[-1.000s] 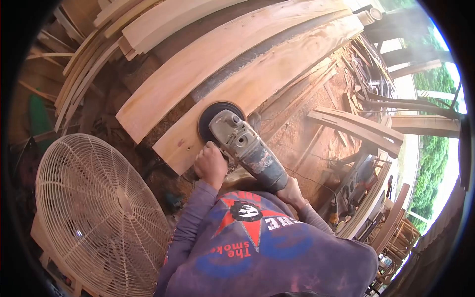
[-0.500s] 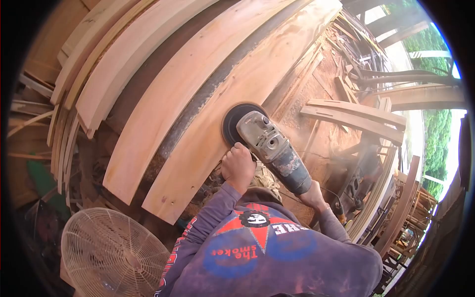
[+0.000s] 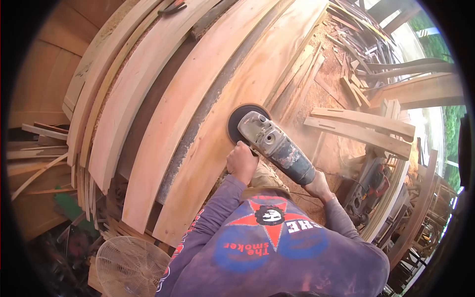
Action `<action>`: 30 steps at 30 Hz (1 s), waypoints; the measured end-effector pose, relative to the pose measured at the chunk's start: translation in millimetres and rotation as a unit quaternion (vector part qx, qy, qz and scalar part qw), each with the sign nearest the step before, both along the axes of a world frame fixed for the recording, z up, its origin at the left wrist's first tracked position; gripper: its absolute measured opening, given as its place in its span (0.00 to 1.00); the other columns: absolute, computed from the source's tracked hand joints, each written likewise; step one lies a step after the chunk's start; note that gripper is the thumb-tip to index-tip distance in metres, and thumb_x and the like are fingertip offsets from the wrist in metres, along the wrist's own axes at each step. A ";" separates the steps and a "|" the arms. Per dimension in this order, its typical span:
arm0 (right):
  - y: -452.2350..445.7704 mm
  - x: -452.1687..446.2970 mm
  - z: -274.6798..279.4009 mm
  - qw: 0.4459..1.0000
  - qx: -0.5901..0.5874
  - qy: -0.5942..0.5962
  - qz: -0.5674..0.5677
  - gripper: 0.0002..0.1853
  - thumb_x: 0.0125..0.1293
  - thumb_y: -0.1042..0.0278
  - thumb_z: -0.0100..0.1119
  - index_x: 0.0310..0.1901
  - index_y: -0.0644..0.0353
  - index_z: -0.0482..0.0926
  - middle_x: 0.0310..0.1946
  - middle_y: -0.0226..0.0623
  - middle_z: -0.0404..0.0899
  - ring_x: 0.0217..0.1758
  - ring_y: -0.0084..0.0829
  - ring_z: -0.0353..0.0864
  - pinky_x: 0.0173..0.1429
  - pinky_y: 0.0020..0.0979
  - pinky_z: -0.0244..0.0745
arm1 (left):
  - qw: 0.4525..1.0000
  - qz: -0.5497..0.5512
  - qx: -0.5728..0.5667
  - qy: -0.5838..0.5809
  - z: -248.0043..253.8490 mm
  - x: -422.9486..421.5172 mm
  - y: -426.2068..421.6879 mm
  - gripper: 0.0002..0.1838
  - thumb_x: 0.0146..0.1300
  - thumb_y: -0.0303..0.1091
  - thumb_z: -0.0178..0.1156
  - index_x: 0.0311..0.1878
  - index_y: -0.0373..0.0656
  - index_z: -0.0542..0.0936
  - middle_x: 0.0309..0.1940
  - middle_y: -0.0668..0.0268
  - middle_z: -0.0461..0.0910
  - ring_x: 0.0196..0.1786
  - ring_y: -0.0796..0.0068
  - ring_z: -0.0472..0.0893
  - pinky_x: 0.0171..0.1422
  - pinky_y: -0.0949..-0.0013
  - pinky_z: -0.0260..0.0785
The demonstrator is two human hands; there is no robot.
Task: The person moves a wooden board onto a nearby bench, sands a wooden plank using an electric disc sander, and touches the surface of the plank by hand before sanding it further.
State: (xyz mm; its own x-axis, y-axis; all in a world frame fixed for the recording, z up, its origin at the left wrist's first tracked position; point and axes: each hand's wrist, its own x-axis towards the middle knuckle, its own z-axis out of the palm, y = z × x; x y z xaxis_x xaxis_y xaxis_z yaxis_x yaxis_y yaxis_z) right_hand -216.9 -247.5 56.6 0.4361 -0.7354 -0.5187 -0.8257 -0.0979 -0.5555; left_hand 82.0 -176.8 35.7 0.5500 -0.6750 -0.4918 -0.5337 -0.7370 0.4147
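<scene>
My left hand is closed around the side handle of an angle grinder, just beside its head. Its rear body is gripped by my right hand. The grinder's round black disc lies against the face of a long pale wooden plank, near its edge closest to me. The disc's underside is hidden. Left of this plank is a second curved plank, with a dark, rough-surfaced strip between the two.
More curved boards are stacked at left. A wire-caged fan stands at lower left. At right, slotted wooden pieces jut out near scrap strips and sawdust. A tool with an orange part lies on the boards at the top.
The camera view has shifted, so the planks and fan appear lower and further right. The grinder's disc sits slightly farther up the plank, with both hands still on the tool.
</scene>
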 end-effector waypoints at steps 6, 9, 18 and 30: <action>-59.6 5.5 15.9 1.000 -0.005 0.001 -0.014 0.16 0.53 0.70 0.69 0.44 0.66 0.85 0.37 0.51 0.89 0.45 0.42 0.91 0.50 0.38 0.82 | 1.000 -0.008 -0.010 0.010 -0.5 -3.7 -62.6 0.21 0.56 0.39 0.70 0.44 0.33 0.77 0.37 0.48 0.87 0.42 0.48 0.89 0.48 0.51 0.82; -78.7 2.3 15.1 1.000 -0.015 0.003 -0.020 0.17 0.51 0.70 0.69 0.44 0.64 0.85 0.37 0.51 0.89 0.44 0.41 0.91 0.49 0.38 0.81 | 0.999 -0.020 -0.030 -0.004 -3.8 -4.9 -89.2 0.20 0.56 0.39 0.69 0.44 0.33 0.77 0.36 0.49 0.88 0.42 0.49 0.89 0.48 0.52 0.82; -138.0 -14.9 1.5 0.999 0.000 0.026 -0.026 0.19 0.49 0.71 0.69 0.45 0.67 0.85 0.37 0.50 0.89 0.44 0.38 0.91 0.49 0.37 0.81 | 0.999 -0.030 -0.039 0.010 0.7 -7.7 -151.4 0.19 0.58 0.39 0.67 0.43 0.33 0.78 0.37 0.47 0.88 0.43 0.47 0.89 0.49 0.52 0.82; -246.3 -15.9 12.1 0.999 0.007 0.047 -0.008 0.16 0.51 0.69 0.69 0.43 0.65 0.86 0.37 0.51 0.89 0.46 0.44 0.91 0.50 0.39 0.82 | 0.998 -0.030 -0.048 0.015 0.8 -13.0 -247.0 0.19 0.57 0.39 0.69 0.42 0.34 0.77 0.36 0.48 0.88 0.42 0.49 0.89 0.48 0.52 0.83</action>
